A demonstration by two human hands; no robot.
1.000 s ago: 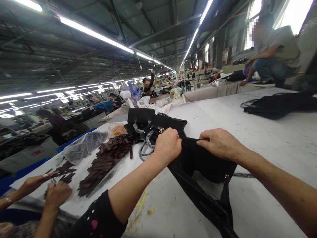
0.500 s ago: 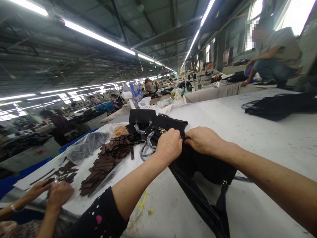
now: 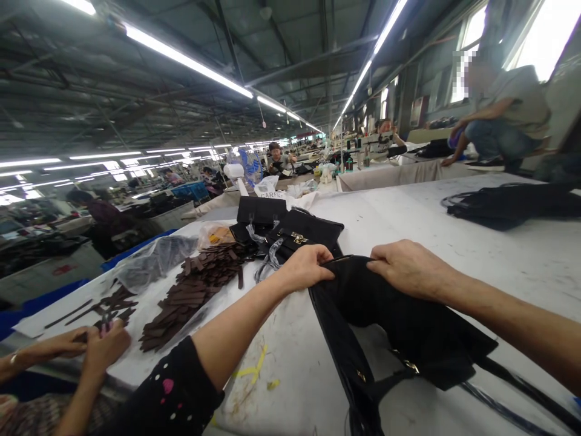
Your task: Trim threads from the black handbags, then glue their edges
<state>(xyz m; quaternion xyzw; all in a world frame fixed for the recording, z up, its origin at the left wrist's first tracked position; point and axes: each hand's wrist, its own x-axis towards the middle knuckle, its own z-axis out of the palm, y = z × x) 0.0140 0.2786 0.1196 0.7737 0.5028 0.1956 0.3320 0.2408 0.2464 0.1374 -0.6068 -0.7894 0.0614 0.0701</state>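
Observation:
A black fabric bag (image 3: 399, 327) with small gold fittings lies on the white table (image 3: 499, 254) in front of me. My left hand (image 3: 305, 266) pinches the bag's top edge at its left end. My right hand (image 3: 408, 269) grips the same top edge further right, fingers curled over it. The bag's straps trail towards me off the near side.
Finished black bags (image 3: 290, 227) are stacked beyond my hands. A heap of brown leather strips (image 3: 195, 290) and a plastic bag (image 3: 154, 263) lie left. A co-worker's hands (image 3: 91, 348) work at the lower left. More black bags (image 3: 512, 206) lie far right, where a person crouches on a table (image 3: 503, 118).
My hands came together on the bag's top edge, then moved apart again. The bag now lies spread lower and wider across the table. The co-worker's hands shifted slightly.

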